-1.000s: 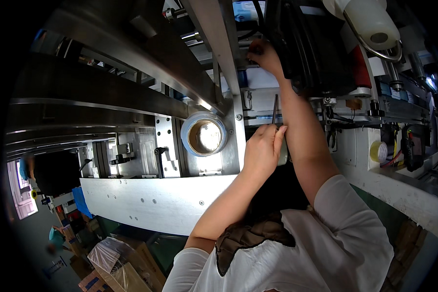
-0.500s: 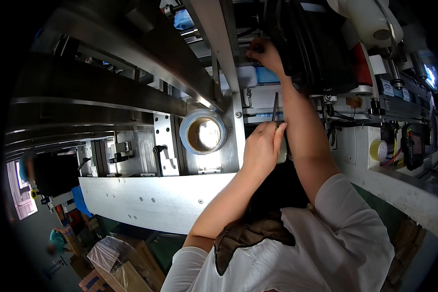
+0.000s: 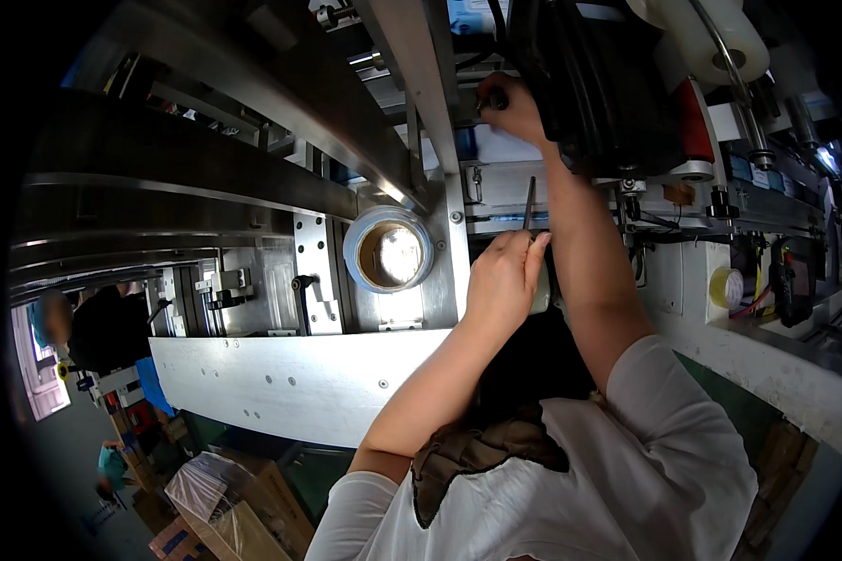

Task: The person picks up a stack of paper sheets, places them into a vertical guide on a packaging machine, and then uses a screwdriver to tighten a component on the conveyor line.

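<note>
My left hand [image 3: 502, 279] is closed around a thin, pointed metal tool [image 3: 530, 201] that sticks up past the thumb; its exact kind does not show. Farther ahead, beside a black machine housing [image 3: 608, 93], my right hand [image 3: 517, 112] curls its fingers around a small dark knob [image 3: 498, 96]. A white pack [image 3: 505, 147] with a dark blue end lies just below that hand, on the machine's track. To the left of my left hand, a wide roll of tape [image 3: 357, 251] stands on a metal ledge, its cardboard core facing up.
Metal beams [image 3: 253, 84] cross the upper left. A pale metal panel [image 3: 290, 383] runs along the near left side. At right hang a white film roll [image 3: 711, 42] and a yellow tape roll [image 3: 726, 288]. Cardboard boxes [image 3: 243, 496] stand at lower left, with a person [image 3: 112, 467] beyond.
The packs beneath my right hand have shifted: a white one with a dark blue end replaces the white and light-blue ones. A blue-and-white packet now shows at the top. Both hands stay nearly still.
</note>
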The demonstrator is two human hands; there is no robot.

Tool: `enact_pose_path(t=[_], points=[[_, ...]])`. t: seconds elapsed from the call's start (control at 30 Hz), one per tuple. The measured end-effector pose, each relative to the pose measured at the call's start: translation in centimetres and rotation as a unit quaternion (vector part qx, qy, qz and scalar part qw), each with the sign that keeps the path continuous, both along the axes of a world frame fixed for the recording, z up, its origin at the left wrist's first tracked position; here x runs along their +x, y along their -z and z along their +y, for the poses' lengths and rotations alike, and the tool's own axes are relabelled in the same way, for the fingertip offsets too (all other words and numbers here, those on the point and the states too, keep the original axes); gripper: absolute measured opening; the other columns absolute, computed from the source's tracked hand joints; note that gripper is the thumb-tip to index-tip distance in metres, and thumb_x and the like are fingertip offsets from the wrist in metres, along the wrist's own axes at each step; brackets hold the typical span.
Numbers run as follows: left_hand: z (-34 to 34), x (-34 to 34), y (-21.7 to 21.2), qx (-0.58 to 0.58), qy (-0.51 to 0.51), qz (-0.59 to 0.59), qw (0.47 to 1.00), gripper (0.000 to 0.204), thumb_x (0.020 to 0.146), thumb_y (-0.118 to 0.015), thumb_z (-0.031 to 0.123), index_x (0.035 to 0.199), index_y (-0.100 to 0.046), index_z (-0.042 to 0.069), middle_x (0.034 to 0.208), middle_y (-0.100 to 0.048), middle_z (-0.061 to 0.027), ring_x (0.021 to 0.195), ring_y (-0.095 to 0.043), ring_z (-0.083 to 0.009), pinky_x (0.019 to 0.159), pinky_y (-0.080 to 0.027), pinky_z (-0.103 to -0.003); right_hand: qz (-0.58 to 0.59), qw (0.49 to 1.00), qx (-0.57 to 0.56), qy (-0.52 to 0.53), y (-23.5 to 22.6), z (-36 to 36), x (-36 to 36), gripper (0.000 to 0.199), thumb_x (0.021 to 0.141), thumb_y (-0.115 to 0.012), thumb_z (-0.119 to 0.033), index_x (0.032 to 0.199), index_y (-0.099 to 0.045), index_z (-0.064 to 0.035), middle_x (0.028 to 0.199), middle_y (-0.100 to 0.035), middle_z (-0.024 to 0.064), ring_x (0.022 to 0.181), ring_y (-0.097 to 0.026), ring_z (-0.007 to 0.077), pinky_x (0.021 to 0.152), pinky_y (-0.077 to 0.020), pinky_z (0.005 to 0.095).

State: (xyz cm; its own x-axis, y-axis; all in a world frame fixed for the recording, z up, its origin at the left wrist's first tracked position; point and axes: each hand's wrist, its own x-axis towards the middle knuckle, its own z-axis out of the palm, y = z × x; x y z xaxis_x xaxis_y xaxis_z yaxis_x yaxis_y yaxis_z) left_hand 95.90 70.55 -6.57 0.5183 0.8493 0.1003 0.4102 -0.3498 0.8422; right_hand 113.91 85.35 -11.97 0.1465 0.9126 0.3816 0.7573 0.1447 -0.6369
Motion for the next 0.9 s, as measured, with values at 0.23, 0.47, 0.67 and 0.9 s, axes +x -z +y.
enact_pose_path(t=[0.23,0.47,0.67,0.9], points=[[0.0,0.1,-0.1,0.004,-0.002,0.000,1.000,0.034,0.092,-0.046,0.023,0.069,-0.052,-0.002,0.062,-0.054,-0.0126,0.055,-0.054,-0.0265,0.053,-0.043,-0.036,0.010,0.999,0.032,0.020,2.0,0.9,0.8,0.022,0.070,-0.063,-0.013,0.091,-0.061,-0.0052,0.076,-0.061,0.0079,0.071,-0.058,0.0175,0.067,-0.0456,0.0287],[0.2,-0.1,-0.1,-0.006,0.003,-0.010,1.000,0.028,0.088,-0.051,0.023,0.073,-0.051,-0.001,0.069,-0.053,-0.0168,0.063,-0.054,-0.0366,0.054,-0.044,-0.043,0.019,0.999,0.041,0.015,2.7,1.5,0.9,0.023,0.072,-0.063,-0.014,0.092,-0.060,-0.0038,0.075,-0.061,0.0088,0.071,-0.059,0.0176,0.066,-0.0461,0.0299],[0.1,0.0,0.1,0.006,-0.007,-0.008,1.000,0.034,0.092,-0.046,0.023,0.069,-0.052,-0.001,0.063,-0.054,-0.0125,0.055,-0.054,-0.0267,0.053,-0.043,-0.036,-0.019,0.999,-0.008,0.036,1.6,1.5,0.3,0.026,0.070,-0.065,-0.014,0.093,-0.058,-0.0041,0.079,-0.061,0.0095,0.074,-0.059,0.0197,0.068,-0.0464,0.0310],[0.1,0.1,0.0,0.014,-0.009,-0.008,1.000,0.033,0.091,-0.047,0.022,0.069,-0.052,-0.002,0.062,-0.053,-0.0127,0.054,-0.054,-0.0269,0.052,-0.042,-0.036,-0.056,0.998,-0.026,0.008,0.7,-0.1,0.3,0.046,0.058,-0.069,-0.007,0.102,-0.054,-0.0074,0.086,-0.061,0.0097,0.080,-0.060,0.0224,0.074,-0.0470,0.0317]])
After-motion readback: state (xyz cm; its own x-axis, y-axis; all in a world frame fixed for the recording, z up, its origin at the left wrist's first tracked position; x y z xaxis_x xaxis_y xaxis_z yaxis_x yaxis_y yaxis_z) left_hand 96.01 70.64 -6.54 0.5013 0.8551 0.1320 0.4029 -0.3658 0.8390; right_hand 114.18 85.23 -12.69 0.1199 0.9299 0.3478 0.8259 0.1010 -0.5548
